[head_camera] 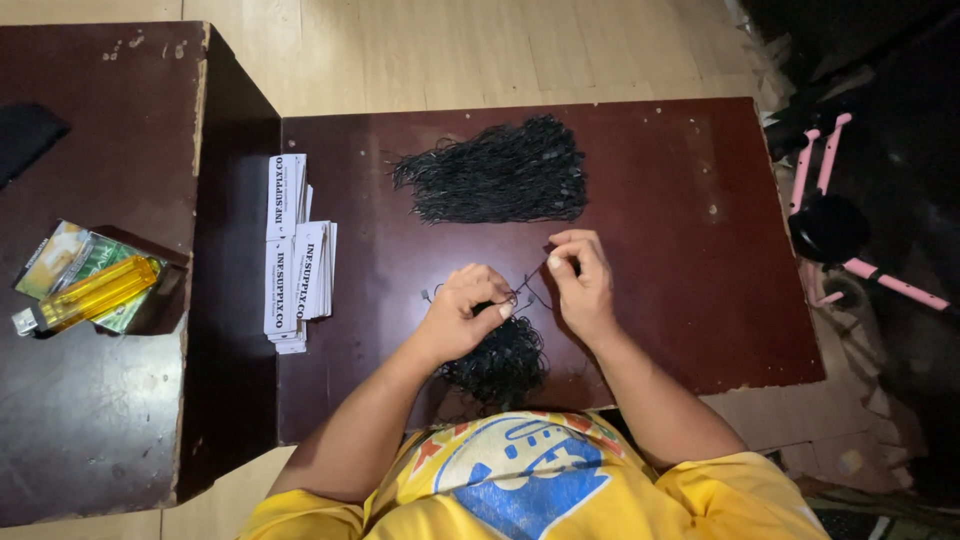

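Note:
My left hand (465,310) grips a bunch of thin black strings (497,365) that hangs down toward my yellow shirt. My right hand (582,280) pinches the end of one black string (532,288) drawn out of that bunch, just to the right of my left fingers. Both hands hover over the near middle of a dark red low table (700,300). A larger heap of the same black strings (497,182) lies on the table farther away.
Stacks of white paper tags (296,255) lie at the table's left edge. A second dark table (90,400) on the left bears a yellow lighter (95,293) and green packets. A pink and black scooter (835,225) lies on the floor at the right.

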